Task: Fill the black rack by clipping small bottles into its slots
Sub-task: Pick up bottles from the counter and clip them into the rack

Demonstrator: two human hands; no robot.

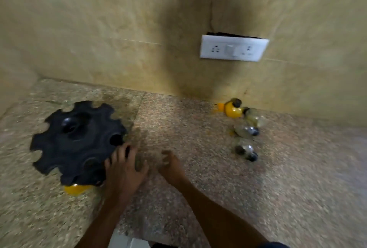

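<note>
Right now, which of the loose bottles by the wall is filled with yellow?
The yellow bottle nearest the wall, at the far end of the cluster. The clear bottles lying nearer the person look transparent or pale.

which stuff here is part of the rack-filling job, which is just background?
Job:
black rack
yellow bottle showing under the rack's near edge
loose bottles near the wall, one yellow, others clear
left hand on the rack edge
right hand

Background:
wall socket plate
stone counter
</note>
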